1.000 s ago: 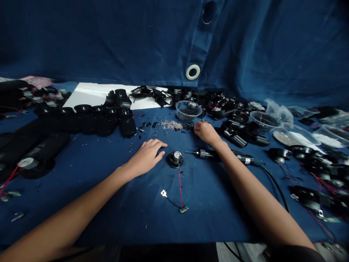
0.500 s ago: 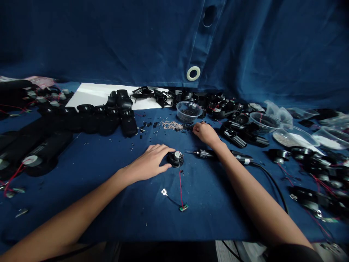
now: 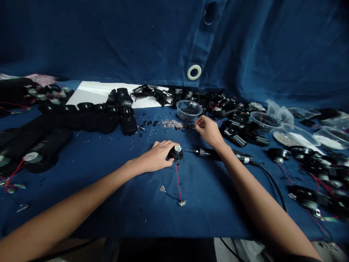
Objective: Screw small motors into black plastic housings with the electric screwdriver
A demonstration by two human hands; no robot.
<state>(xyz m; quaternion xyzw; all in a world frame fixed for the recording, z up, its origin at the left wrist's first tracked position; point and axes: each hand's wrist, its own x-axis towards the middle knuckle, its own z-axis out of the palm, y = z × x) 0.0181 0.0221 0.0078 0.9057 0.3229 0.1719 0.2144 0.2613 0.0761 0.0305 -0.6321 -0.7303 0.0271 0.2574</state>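
Gripping the motor (image 3: pixel 177 149) from its left side, the left hand (image 3: pixel 158 156) has its fingers bent around the far edge of the round black base (image 3: pixel 178 157) and its thumb at the near edge. The motor sits upright on the surface (image 3: pixel 114 203), in front of the person and between the two hands. A red wire (image 3: pixel 178 182) runs from near the base toward the person, ending at a small board (image 3: pixel 182 203); a dark wire (image 3: pixel 172 196) joins that board to a metal clip (image 3: pixel 163 189) lying to its left. Farther off, the right hand (image 3: pixel 209 131) is by the dark bits (image 3: pixel 188 126), just right of a pile of screws (image 3: pixel 172 124); its fingers are curled to a narrow gap, and whether anything is between them I cannot tell. Behind the pile stands a clear bowl (image 3: pixel 189 111) with small dark pieces inside. A screwdriver (image 3: pixel 240 157) lies under the right forearm, its thin tip pointing left, just beside the motor, its cable (image 3: pixel 272 182) curving toward the person. Black housings (image 3: pixel 107 122) stand close together at the left, near a white sheet (image 3: pixel 94 91); more motors (image 3: pixel 279 155) and tubs (image 3: pixel 264 122) crowd the right. A blue curtain (image 3: pixel 122 43) hangs behind everything.
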